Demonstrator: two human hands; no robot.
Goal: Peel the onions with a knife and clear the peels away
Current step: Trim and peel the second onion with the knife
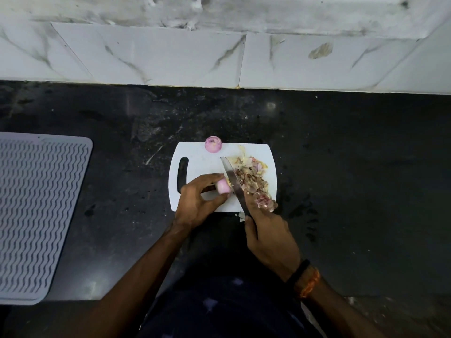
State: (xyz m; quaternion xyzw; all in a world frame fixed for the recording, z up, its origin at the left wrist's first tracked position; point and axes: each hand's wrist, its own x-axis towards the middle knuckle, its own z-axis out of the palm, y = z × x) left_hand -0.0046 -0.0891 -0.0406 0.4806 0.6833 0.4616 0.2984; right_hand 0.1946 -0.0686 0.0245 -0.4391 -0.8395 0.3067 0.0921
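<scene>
Closest in, the right hand (269, 236) is wrapped around the handle of a kitchen knife (233, 182), thumb along the near side, with a black band and an orange thread on that wrist. The blade angles up and to the left across the white cutting board (195, 162). A scrap of onion skin (264, 200) sits up against the right hand's fingers at the board's near right corner (can't tell if it's actually pinched or just lying there). Just left of the blade, the left hand (197, 203) holds a peeled pink onion (223, 186), fingertips and thumb curled around it, its cut end right next to the blade. Past the knife, a pile of peels (249, 172) covers the right half of the board. At the board's far edge sits a second peeled onion (213, 144), well apart from the hands. The board lies on a dark countertop (341, 167), with a grey ridged mat (36, 211) off to the left and marble-look tiles (170, 54) behind.
</scene>
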